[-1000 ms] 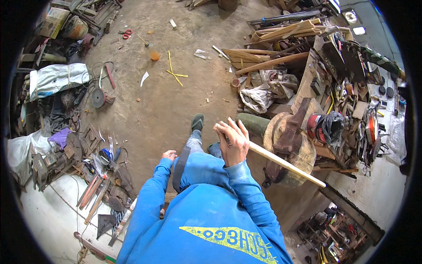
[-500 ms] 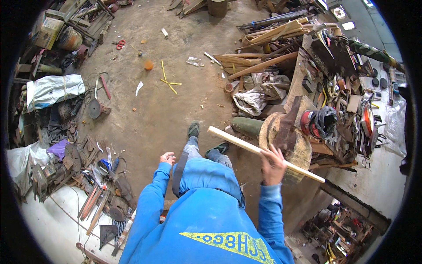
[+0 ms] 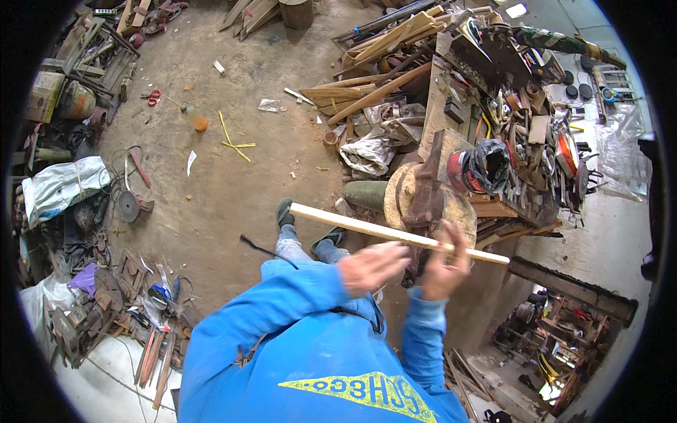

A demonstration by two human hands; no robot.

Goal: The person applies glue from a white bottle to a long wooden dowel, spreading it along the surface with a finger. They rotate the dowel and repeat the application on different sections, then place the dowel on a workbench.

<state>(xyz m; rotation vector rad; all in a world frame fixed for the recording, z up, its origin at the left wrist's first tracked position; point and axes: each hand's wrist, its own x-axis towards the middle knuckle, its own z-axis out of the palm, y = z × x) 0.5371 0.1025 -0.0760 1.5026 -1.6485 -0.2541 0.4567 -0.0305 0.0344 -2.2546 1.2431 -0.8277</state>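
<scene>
A long pale wooden stick (image 3: 345, 222) slants in front of me, its left end above my feet. Around its right part, my right hand (image 3: 448, 264) is closed, with the thumb and fingers on the wood. My left hand (image 3: 374, 268) lies just below the stick's middle, fingers stretched out and pointing toward my right hand. Whether its fingertips touch the stick I cannot tell. Beyond the stick stands a round wooden block (image 3: 398, 194) with a dark metal vise-like piece (image 3: 430, 169) on top.
A red bucket (image 3: 462, 171) lined with a black bag stands by the block. Cluttered workbench (image 3: 451, 77) and piled planks (image 3: 388, 53) fill the right. Red scissors (image 3: 151, 97), yellow strips (image 3: 227, 130) and an orange ball-like thing (image 3: 200, 124) lie on the floor. Tools crowd the left.
My left hand has swung across from the left to the stick beside my right hand. The view has shifted right, and my right hand still has the stick.
</scene>
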